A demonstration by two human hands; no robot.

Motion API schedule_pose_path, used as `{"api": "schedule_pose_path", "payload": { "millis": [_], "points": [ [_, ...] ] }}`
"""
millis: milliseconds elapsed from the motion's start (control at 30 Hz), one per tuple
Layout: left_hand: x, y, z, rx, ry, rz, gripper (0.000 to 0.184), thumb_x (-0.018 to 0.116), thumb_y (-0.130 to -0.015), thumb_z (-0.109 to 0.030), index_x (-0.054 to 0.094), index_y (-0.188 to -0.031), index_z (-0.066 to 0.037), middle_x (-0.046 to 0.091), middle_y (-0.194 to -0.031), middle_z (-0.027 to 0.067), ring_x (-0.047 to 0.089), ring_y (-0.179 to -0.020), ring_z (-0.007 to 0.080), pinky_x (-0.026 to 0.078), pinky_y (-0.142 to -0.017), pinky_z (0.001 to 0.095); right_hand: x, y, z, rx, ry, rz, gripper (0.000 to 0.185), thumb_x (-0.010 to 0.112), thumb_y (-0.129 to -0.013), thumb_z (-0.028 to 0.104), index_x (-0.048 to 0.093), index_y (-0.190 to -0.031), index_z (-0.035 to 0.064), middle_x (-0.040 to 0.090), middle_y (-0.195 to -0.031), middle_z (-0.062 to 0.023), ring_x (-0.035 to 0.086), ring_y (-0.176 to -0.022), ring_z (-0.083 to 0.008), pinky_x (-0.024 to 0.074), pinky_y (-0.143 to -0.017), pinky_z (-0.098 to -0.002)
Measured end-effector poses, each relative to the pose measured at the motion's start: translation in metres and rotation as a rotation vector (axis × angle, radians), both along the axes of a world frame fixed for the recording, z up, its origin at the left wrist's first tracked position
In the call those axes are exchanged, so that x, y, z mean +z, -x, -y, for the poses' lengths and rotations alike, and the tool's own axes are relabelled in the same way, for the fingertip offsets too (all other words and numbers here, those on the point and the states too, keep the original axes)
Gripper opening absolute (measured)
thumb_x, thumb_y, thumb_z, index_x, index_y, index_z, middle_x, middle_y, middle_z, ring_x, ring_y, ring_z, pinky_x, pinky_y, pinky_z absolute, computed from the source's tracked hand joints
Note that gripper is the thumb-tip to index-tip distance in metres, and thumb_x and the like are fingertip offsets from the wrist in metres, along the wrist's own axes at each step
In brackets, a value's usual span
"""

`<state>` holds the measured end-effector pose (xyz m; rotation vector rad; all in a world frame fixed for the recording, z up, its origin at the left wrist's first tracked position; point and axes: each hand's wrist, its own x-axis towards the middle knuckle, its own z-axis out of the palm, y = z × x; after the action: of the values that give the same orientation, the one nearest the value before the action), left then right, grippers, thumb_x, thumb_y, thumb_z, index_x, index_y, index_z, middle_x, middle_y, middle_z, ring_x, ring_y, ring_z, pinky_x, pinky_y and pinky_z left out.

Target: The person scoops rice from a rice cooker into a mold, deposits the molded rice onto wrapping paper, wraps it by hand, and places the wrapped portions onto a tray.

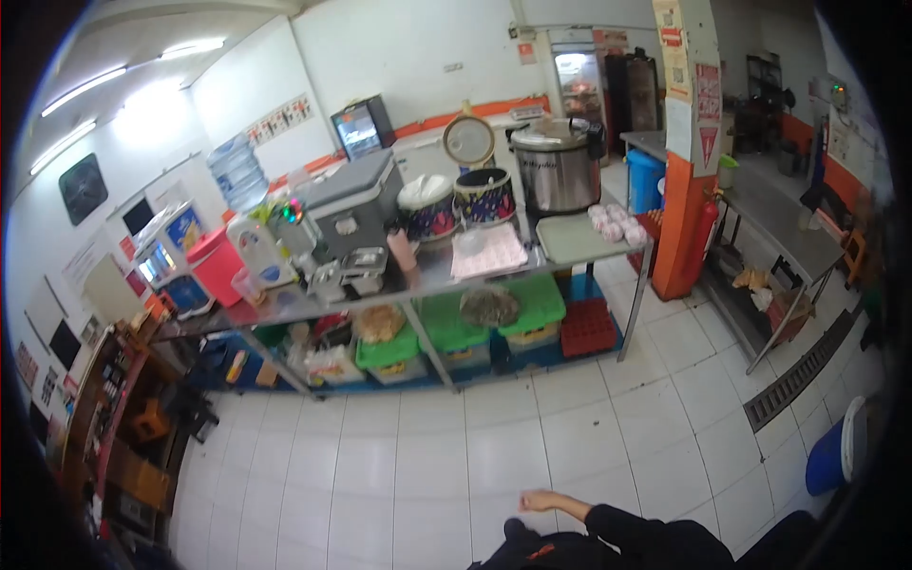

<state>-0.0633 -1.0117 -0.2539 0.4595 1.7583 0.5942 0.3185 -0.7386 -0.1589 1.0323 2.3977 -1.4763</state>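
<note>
As the head view is showing, the right hand [538, 501] is hovering above the floor [484, 446], its fingers forming a narrow, loose curl; whether they are gripping anything small cannot be told, nor can the left hand's state. Well apart, the table [432, 284] is standing ahead, bearing the cooker [560, 176], the bottle [401, 246] and the tray [570, 239], where wrapped bundles [616, 226] are resting at the right end. Beneath, the red crate [587, 328] is sitting beside green-lidded tubs [532, 309].
</note>
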Motion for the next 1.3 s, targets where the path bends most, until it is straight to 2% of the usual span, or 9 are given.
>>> {"api": "schedule_pose_path", "payload": {
  "millis": [200, 233, 567, 667, 767, 1000, 1167, 1200, 1300],
  "points": [
    [0.004, 0.041, -0.245, -1.17, -0.365, -0.766, 0.022, 0.054, -0.076, -0.028, 0.065, -0.085, -0.012, 0.064, -0.089, 0.0112, 0.058, -0.093, 0.024, 0.048, -0.075, 0.0405, -0.019, -0.052, 0.007, -0.179, 0.501, 0.143, 0.069, 0.045, -0.079, 0.058, 0.047, -0.115, -0.0006, 0.048, -0.12, -0.0149, 0.048, -0.105, -0.0269, 0.038, -0.085, -0.0366],
    [0.01, 0.02, -0.275, -0.461, -0.101, -0.315, 0.022, 0.059, -0.074, -0.026, 0.062, -0.09, -0.011, 0.064, -0.081, 0.0134, 0.061, -0.084, 0.026, 0.048, -0.073, 0.0397, -0.028, -0.053, 0.007, -0.191, 0.528, 0.146, 0.069, 0.045, -0.079, 0.058, 0.047, -0.115, -0.0006, 0.048, -0.12, -0.0149, 0.048, -0.105, -0.0269, 0.038, -0.085, -0.0366],
    [0.019, -0.102, -0.505, -1.008, -0.114, -0.213, 0.036, 0.059, -0.074, -0.029, 0.057, -0.105, -0.01, 0.059, -0.1, 0.0171, 0.056, -0.095, 0.0317, 0.045, -0.081, 0.0375, -0.103, -0.086, -0.185, -0.675, 0.753, -0.035, 0.071, 0.052, -0.077, 0.051, 0.037, -0.127, 0.0027, 0.047, -0.12, -0.018, 0.044, -0.112, -0.0281, 0.0385, -0.089, -0.0386],
    [-0.01, -0.104, -0.572, -1.659, -0.687, 0.099, 0.031, 0.051, -0.076, -0.019, 0.055, -0.106, -0.008, 0.054, -0.111, 0.0158, 0.053, -0.1, 0.0314, 0.044, -0.081, 0.0381, -0.116, -0.104, -0.371, -0.647, 0.569, 0.095, 0.055, 0.054, -0.073, 0.029, 0.044, -0.122, 0.0065, 0.059, -0.091, -0.0075, 0.053, -0.066, -0.0205, 0.0433, -0.064, -0.0318],
    [0.142, -0.127, -0.658, -1.134, -0.419, -0.121, 0.028, 0.048, -0.078, -0.017, 0.055, -0.104, -0.007, 0.059, -0.097, 0.0137, 0.057, -0.091, 0.0302, 0.045, -0.077, 0.0373, 0.043, -0.081, -0.533, -0.312, -0.631, -0.531, 0.032, 0.05, -0.078, 0.018, 0.05, -0.106, 0.0007, 0.057, -0.081, -0.0097, 0.053, -0.064, -0.0214, 0.0443, -0.06, -0.0338],
    [0.48, -0.276, -0.829, -1.198, -1.449, -0.093, 0.014, 0.058, -0.08, -0.021, 0.06, -0.085, -0.009, 0.055, -0.074, 0.0057, 0.053, -0.069, 0.0237, 0.039, -0.068, 0.0331, 0.315, -0.032, -0.848, -0.938, -0.873, -0.598, 0.018, 0.048, -0.077, 0.011, 0.061, -0.089, 0.005, 0.062, -0.088, -0.0147, 0.058, -0.084, -0.0311, 0.0452, -0.074, -0.0386],
    [0.535, -0.303, -0.885, -1.194, -1.665, -0.241, 0.008, 0.057, -0.074, -0.016, 0.054, -0.073, -0.008, 0.049, -0.069, 0.005, 0.049, -0.067, 0.0222, 0.036, -0.064, 0.0325, 0.384, -0.038, -0.959, -0.946, -0.963, -0.17, 0.024, 0.054, -0.071, 0.019, 0.062, -0.091, 0.0089, 0.062, -0.088, -0.0148, 0.059, -0.086, -0.0301, 0.0453, -0.076, -0.0397],
    [0.581, -0.304, -0.896, -1.947, -1.23, -0.37, 0.008, 0.058, -0.07, -0.015, 0.054, -0.073, -0.008, 0.049, -0.071, 0.0044, 0.049, -0.067, 0.0226, 0.037, -0.064, 0.0324, 0.384, -0.042, -0.978, -0.939, -0.973, -0.165, 0.024, 0.054, -0.071, 0.019, 0.062, -0.091, 0.0089, 0.062, -0.088, -0.0148, 0.059, -0.086, -0.0301, 0.0453, -0.076, -0.0397],
    [0.539, -0.296, -0.917, -1.272, -1.947, 0.212, 0.016, 0.058, -0.071, -0.021, 0.052, -0.075, -0.007, 0.048, -0.075, 0.0066, 0.048, -0.068, 0.0233, 0.037, -0.064, 0.0322, 0.379, -0.053, -1.021, -0.931, -0.859, 0.121, 0.028, 0.057, -0.07, 0.025, 0.063, -0.094, 0.0111, 0.063, -0.09, -0.0127, 0.058, -0.09, -0.029, 0.0453, -0.076, -0.0402]
  ]
}}
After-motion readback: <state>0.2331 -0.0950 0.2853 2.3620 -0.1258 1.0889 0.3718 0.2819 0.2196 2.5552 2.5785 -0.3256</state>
